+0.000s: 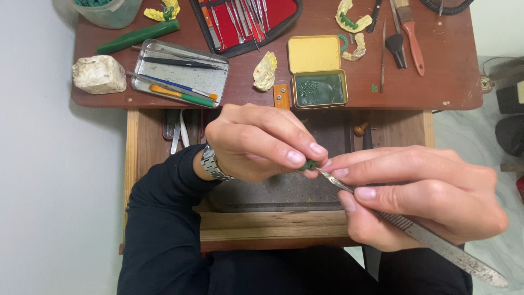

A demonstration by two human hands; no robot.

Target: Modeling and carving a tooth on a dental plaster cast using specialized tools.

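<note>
Small green wax piece (309,164) sits pinched between thumb and forefinger tips of the left hand (256,143), held in the air above an open wooden drawer (273,191), in front of the desk (436,82). Left grip clenched tight on the wax piece, other fingers curled in; most of the piece is hidden by the fingertips. Metal watch (214,163) on the left wrist, dark sleeve.

Right hand (420,191) grasps a long metal carving tool (426,237) pen-style, grip closed around the handle. Tool's long axis runs diagonally: tip points up-left and touches the wax piece right at the left fingertips, handle end points down-right past the palm.

Farther out on the desk: an open tin with green wax (319,89) and its yellow lid (314,53), a yellow dental cast (265,71) just left of the tin, a metal tray (180,71) with several tools, a white stone block (99,74) left of the tray, a green stick (138,36), a red tool case (245,22) at top centre, and a brush (410,33) at the right.
</note>
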